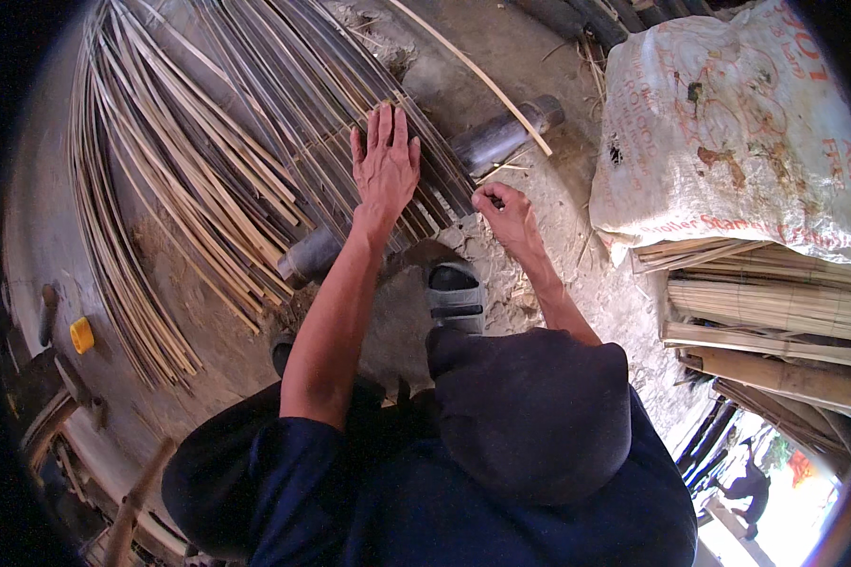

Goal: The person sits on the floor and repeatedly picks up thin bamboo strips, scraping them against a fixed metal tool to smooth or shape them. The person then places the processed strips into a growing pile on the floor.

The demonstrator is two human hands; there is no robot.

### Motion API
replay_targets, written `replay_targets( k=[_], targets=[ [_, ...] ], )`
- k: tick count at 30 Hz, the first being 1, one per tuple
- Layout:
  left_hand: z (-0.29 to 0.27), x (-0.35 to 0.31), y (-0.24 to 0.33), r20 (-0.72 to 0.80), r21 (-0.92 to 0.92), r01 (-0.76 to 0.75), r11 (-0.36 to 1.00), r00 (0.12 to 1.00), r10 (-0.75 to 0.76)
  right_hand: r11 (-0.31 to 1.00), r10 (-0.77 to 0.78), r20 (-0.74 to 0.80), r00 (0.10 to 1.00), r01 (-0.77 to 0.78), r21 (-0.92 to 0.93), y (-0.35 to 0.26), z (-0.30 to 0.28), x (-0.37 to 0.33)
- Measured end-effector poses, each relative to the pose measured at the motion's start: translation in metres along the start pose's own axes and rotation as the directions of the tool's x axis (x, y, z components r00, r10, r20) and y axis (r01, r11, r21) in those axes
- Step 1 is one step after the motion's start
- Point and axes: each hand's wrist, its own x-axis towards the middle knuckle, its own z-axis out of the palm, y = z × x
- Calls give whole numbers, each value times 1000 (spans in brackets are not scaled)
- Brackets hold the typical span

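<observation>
A panel of narrow dark bamboo strips [298,123], laid side by side with gaps, stretches away from me across a dark round log or pipe [307,253]. My left hand [386,170] lies flat on the strips with its fingers stretched out. At the panel's near right corner, my right hand [509,215] is closed, thumb and fingers pinched together. Whatever it pinches is too small to make out. Thin crosswise lines run over the strips near my left hand.
Loose pale strips [184,180] fan out to the left. One long strip [482,76] lies beyond the panel. A white printed sack [719,132] sits on the right, above stacked slats [771,307]. A yellow object [82,335] is at far left. My sandalled foot [455,291] is close by.
</observation>
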Motion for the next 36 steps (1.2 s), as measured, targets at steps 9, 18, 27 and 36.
replay_targets(
  k=[9, 18, 27, 36],
  targets=[
    [-4, -2, -14, 6, -6, -28, 1000, 1000, 28, 993, -17, -15, 1000, 16, -113, -7, -1, 6],
    [1, 0, -23, 28, -118, 7, 993, 1000, -4, 976, -125, 70, 990, 136, -169, -22, -2, -1],
    [2, -8, -20, -22, 0, 18, 1000, 1000, -18, 976, -59, 96, 994, 77, -206, -27, 3, 4],
    [4, -7, -20, 17, 16, 39, 999, 999, -39, 979, -64, 171, 983, 95, -181, -24, -2, 12]
  ],
)
